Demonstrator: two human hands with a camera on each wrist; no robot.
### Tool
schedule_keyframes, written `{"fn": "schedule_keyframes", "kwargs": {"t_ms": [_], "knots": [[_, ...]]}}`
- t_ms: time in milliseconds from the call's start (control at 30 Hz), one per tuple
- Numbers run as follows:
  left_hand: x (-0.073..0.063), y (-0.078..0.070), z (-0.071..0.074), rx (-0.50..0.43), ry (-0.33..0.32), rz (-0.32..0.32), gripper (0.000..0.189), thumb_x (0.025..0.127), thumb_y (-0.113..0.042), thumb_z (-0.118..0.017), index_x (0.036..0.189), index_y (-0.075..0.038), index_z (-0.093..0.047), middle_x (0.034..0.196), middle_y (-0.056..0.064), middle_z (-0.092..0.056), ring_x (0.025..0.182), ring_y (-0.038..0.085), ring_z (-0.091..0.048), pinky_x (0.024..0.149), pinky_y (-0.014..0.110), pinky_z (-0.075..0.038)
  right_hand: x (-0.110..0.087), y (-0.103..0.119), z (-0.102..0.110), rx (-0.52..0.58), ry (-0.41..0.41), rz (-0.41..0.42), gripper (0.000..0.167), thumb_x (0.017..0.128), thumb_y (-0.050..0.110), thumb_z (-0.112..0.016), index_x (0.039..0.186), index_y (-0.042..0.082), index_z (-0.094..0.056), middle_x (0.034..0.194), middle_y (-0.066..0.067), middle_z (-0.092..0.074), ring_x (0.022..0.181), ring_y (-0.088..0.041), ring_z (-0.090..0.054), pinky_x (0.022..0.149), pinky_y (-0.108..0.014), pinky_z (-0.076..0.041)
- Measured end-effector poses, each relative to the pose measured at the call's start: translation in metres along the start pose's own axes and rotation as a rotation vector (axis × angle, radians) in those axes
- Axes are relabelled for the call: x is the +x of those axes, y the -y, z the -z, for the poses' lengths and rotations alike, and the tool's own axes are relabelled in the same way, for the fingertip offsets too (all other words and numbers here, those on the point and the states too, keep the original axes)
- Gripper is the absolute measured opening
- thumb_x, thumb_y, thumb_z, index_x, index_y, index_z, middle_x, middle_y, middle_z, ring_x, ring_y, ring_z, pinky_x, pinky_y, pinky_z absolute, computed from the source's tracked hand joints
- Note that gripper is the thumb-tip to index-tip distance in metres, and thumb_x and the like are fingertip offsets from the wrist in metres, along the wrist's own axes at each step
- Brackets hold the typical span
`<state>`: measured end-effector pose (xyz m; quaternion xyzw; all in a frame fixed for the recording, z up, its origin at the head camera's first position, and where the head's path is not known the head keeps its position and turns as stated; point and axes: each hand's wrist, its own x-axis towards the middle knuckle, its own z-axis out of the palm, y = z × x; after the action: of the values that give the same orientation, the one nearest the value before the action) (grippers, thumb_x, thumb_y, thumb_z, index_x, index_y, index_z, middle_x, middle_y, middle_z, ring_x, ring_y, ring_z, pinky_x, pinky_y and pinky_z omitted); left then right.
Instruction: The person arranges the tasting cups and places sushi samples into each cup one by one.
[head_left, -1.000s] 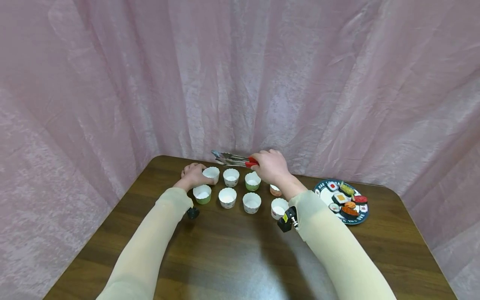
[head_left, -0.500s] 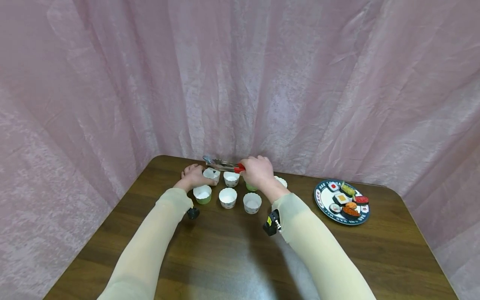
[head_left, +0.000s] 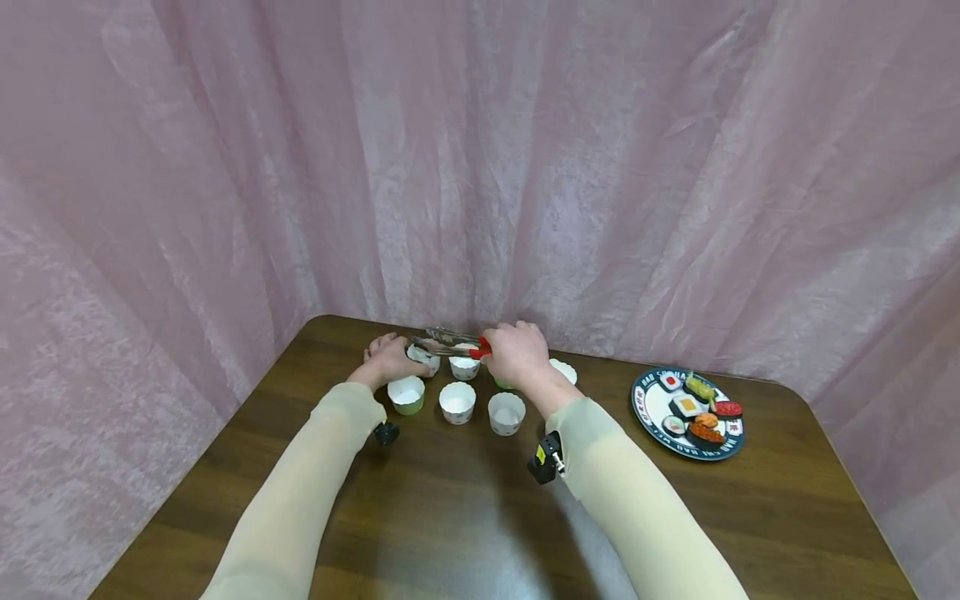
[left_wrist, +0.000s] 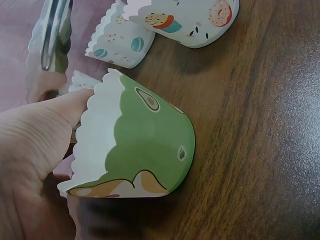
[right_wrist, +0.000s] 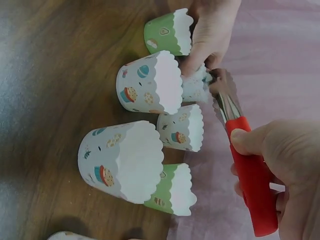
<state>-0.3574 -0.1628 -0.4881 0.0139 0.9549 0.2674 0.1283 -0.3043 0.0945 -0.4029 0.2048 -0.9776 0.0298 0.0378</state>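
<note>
My left hand holds the back-left paper baking cup, a white one, with the thumb at its near side. Directly in front of that cup stands a green baking cup with an avocado print. In my right hand I grip a pair of tongs by the red handles. Their metal tips hang over the held cup, their arms spread apart. What lies inside this cup is hidden.
More patterned baking cups, such as a white one and another, stand in two rows. At right a round plate carries several toy-like sushi pieces. A pink curtain hangs behind the wooden table.
My right hand has moved left and the tongs have come down to the held cup. The tong arms look wider apart, and a bluish patch at their tips no longer shows. My left hand stays put.
</note>
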Motion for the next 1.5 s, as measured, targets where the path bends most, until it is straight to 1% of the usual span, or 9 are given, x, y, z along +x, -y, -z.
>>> {"fn": "schedule_keyframes", "kwargs": {"t_ms": [233,567,700,867,967,1100,1233,1367,1500], "knots": [[0.001,0.000,-0.001,0.027,-0.009,0.002,0.101,0.081,-0.050,-0.077,0.155,0.005,-0.034,0.163,0.029,-0.018,0.149,0.051,-0.006,0.117,0.070,-0.006,-0.012,-0.010,0.012,0.030,-0.025,-0.017,0.038,0.097,0.033,-0.071,0.131,0.015,-0.069,0.116,-0.004,-0.068,0.103,-0.031,-0.058,0.100,-0.045,-0.043],[0.001,0.004,0.002,-0.001,0.023,-0.003,0.104,0.080,-0.055,-0.080,0.152,0.006,-0.036,0.163,0.030,-0.017,0.150,0.050,-0.001,0.118,0.068,-0.004,-0.035,-0.049,0.023,0.052,-0.108,0.003,0.043,0.095,0.031,-0.073,0.133,0.012,-0.067,0.119,-0.008,-0.068,0.107,-0.034,-0.058,0.101,-0.048,-0.042],[0.004,0.000,0.005,-0.032,0.075,-0.045,0.108,0.079,-0.060,-0.078,0.156,0.001,-0.032,0.164,0.029,-0.014,0.151,0.050,-0.001,0.118,0.067,-0.007,-0.055,-0.073,0.031,0.058,-0.137,-0.022,0.045,0.093,0.030,-0.076,0.132,0.010,-0.067,0.119,-0.011,-0.068,0.109,-0.036,-0.057,0.103,-0.051,-0.041],[0.008,-0.003,0.020,-0.104,0.126,-0.102,0.112,0.084,-0.066,-0.072,0.163,-0.006,-0.019,0.168,0.024,-0.008,0.152,0.047,0.001,0.118,0.066,-0.014,-0.087,-0.107,0.041,0.025,-0.201,-0.047,0.046,0.091,0.027,-0.077,0.130,0.005,-0.066,0.119,-0.015,-0.067,0.111,-0.040,-0.057,0.103,-0.054,-0.040],[0.009,-0.006,0.029,-0.109,0.085,-0.142,0.108,0.089,-0.067,-0.066,0.165,-0.008,-0.014,0.168,0.022,-0.006,0.153,0.045,0.004,0.118,0.067,-0.013,-0.108,-0.127,0.047,-0.006,-0.227,-0.062,0.047,0.090,0.025,-0.079,0.129,0.003,-0.066,0.117,-0.016,-0.067,0.110,-0.041,-0.056,0.100,-0.055,-0.041],[0.007,-0.013,0.035,-0.073,-0.023,-0.236,0.101,0.091,-0.067,-0.062,0.164,-0.011,-0.021,0.168,0.021,-0.010,0.153,0.047,0.004,0.116,0.071,-0.010,-0.142,-0.151,0.052,-0.059,-0.261,-0.065,0.051,0.088,0.024,-0.081,0.130,0.001,-0.064,0.113,-0.019,-0.068,0.106,-0.043,-0.057,0.102,-0.057,-0.040],[-0.005,-0.025,0.036,-0.026,-0.101,-0.365,0.093,0.093,-0.061,-0.066,0.163,-0.013,-0.027,0.167,0.019,-0.017,0.152,0.048,-0.001,0.116,0.070,-0.007,-0.176,-0.170,0.055,-0.116,-0.283,-0.068,0.052,0.086,0.020,-0.082,0.130,-0.002,-0.064,0.112,-0.021,-0.067,0.109,-0.046,-0.057,0.112,-0.061,-0.031],[-0.032,-0.027,0.039,0.022,-0.157,-0.482,0.086,0.094,-0.048,-0.071,0.161,-0.011,-0.031,0.167,0.019,-0.019,0.152,0.048,-0.004,0.116,0.070,-0.004,-0.195,-0.185,0.057,-0.154,-0.290,-0.067,0.052,0.085,0.017,-0.082,0.130,-0.002,-0.064,0.114,-0.023,-0.067,0.111,-0.047,-0.057,0.114,-0.063,-0.028],[-0.064,-0.021,0.042,0.048,-0.198,-0.556,0.083,0.093,-0.040,-0.075,0.159,-0.009,-0.035,0.165,0.019,-0.024,0.153,0.045,-0.007,0.116,0.069,-0.001,-0.203,-0.196,0.059,-0.192,-0.300,-0.045,0.052,0.084,0.016,-0.083,0.129,-0.002,-0.065,0.112,-0.022,-0.068,0.108,-0.047,-0.057,0.112,-0.065,-0.028]]}}
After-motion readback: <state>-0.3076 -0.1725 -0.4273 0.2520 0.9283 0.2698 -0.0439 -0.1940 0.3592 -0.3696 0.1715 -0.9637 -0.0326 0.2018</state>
